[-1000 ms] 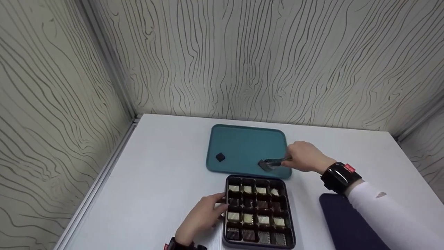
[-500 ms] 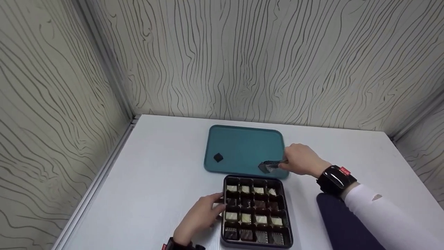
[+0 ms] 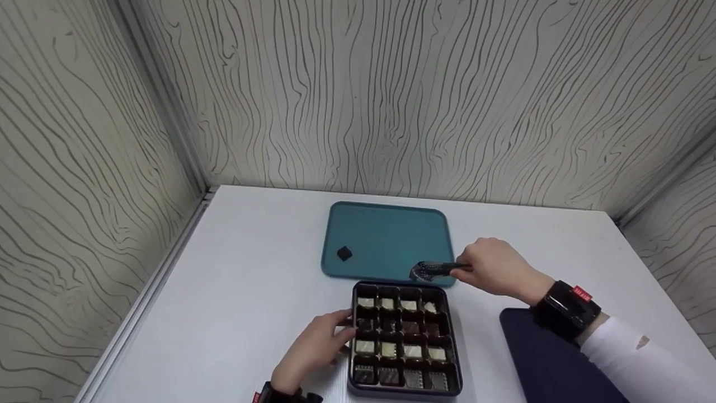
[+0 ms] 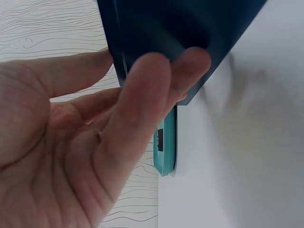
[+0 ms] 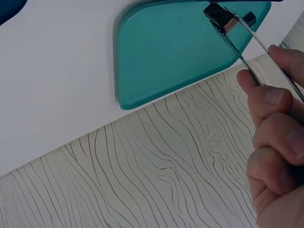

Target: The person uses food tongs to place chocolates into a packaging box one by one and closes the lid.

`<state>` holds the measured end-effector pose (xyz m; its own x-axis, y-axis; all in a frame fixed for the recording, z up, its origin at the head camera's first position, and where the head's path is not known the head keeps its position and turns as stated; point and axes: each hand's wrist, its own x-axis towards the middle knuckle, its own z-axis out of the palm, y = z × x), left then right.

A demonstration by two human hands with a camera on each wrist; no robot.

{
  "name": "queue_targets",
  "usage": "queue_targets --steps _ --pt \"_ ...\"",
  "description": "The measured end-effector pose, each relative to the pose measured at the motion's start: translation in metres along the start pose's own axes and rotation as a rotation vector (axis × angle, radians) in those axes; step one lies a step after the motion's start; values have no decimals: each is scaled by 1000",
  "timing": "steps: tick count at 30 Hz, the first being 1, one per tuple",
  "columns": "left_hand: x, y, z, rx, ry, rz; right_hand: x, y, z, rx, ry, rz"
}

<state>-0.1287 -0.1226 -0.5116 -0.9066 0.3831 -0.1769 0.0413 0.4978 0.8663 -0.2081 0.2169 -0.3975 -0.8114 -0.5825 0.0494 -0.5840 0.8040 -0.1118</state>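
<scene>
My right hand (image 3: 495, 267) holds a pair of serving tongs (image 3: 439, 268) over the near right part of a teal tray (image 3: 386, 229). A dark square chocolate (image 5: 220, 16) is pinched between the tong tips in the right wrist view. Another dark chocolate (image 3: 344, 253) lies on the tray's left side. Nearer to me is a dark box (image 3: 405, 389), divided into compartments with white and dark chocolates (image 3: 413, 352). The left hand (image 3: 313, 344) rests against the box's left side, thumb and fingertips at its wall; the left wrist view shows these fingers (image 4: 147, 95) loosely extended.
A dark blue lid-like panel (image 3: 542, 352) lies on the white table (image 3: 251, 252) at the right, partly under my right forearm. Patterned wall panels (image 3: 391, 101) rise behind the table and along its sides.
The tongs have lifted a little with the chocolate and come slightly nearer the box's far edge. My left hand stays at the box's side, and the head view has shifted a bit.
</scene>
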Motion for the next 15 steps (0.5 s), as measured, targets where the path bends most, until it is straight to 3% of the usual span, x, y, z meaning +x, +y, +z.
queue_targets --steps 4,11,15 --pt "-1 -3 -2 -4 4 -3 11 1 2 -16 -5 21" --pt "-1 -1 -1 15 19 -2 40 6 1 -36 -91 104" --pt "0 1 1 17 19 -5 48 4 8 -16 -86 101"
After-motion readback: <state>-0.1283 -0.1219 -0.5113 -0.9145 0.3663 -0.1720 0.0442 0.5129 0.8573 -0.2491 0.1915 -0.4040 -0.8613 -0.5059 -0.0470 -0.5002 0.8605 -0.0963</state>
